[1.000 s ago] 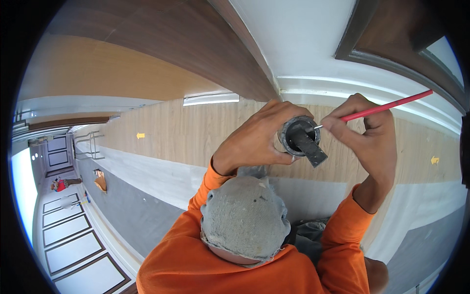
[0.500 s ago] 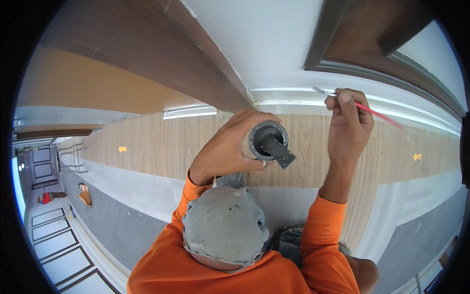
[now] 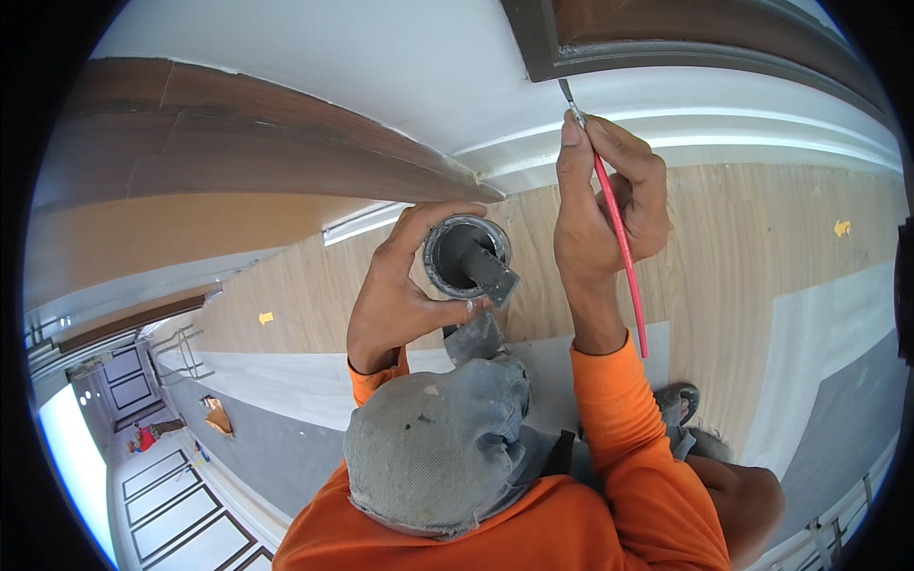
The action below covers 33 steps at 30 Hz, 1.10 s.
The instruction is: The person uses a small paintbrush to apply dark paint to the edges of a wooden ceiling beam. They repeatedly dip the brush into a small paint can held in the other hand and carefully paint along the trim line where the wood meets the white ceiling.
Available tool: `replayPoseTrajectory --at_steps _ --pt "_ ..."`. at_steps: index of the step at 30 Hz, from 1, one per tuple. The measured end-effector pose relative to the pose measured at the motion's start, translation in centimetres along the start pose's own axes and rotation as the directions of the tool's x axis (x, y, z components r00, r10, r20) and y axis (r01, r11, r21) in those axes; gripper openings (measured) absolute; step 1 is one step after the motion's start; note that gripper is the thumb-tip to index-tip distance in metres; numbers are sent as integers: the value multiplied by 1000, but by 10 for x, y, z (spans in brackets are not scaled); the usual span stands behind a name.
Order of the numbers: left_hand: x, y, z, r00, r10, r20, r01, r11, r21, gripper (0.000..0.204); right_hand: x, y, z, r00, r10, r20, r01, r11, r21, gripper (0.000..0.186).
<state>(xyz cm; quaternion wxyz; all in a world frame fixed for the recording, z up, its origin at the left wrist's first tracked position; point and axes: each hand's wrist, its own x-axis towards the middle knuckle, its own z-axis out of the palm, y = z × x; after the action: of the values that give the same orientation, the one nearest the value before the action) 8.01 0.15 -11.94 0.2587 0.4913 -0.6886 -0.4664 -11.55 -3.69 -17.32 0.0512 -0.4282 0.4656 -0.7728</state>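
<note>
Head view, the only one available. The left hand [image 3: 381,276] is clamped around a dark grey, round, open-topped container [image 3: 431,255], thumb on the near side and fingers along the far side. The mouth faces the camera; whether the base is supported cannot be told. A flat, blackish strip [image 3: 493,276] stands in the container and projects past its rim, towards the right.

The right hand [image 3: 587,228] is closed on a slim, red-handled paintbrush with a metal ferrule [image 3: 620,228], pinched between thumb and forefinger near the ferrule. The brush's dark tip is at the lower corner of a dark grey-brown, moulded frame [image 3: 541,48] set in a smooth white wall [image 3: 381,81]. Contact cannot be confirmed.

Findings on risk, as judged. A small wrist slip or an overloaded tip could leave a dark mark on the white wall, since no masking is seen at that corner. Excess on the bristles could drip onto the white, ridged skirting [image 3: 705,133] below. The overhanging strip could catch a sleeve or shed residue on the pale wood-look floor [image 3: 733,266]. If the one-handed grip slackens or tips, the container could spill there too.
</note>
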Motion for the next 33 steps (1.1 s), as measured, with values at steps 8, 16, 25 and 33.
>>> replayPoseTrajectory --at_steps 8,16,25,33 --pt "-2 -1 -4 999 -24 -36 23 999 -24 83 -7 7 17 997 38 -68 -38 999 -1 26" --pt "-3 -4 -7 999 -2 -36 0 999 -32 81 -5 3 12 999 36 -3 -36 999 -1 23" --pt "-1 -1 -4 1000 -18 -24 17 1000 -22 81 9 9 7 997 27 -70 -29 999 -19 24" --pt "0 1 -1 999 -38 -23 37 998 -47 81 -3 7 12 1000 22 -13 -22 1000 2 23"
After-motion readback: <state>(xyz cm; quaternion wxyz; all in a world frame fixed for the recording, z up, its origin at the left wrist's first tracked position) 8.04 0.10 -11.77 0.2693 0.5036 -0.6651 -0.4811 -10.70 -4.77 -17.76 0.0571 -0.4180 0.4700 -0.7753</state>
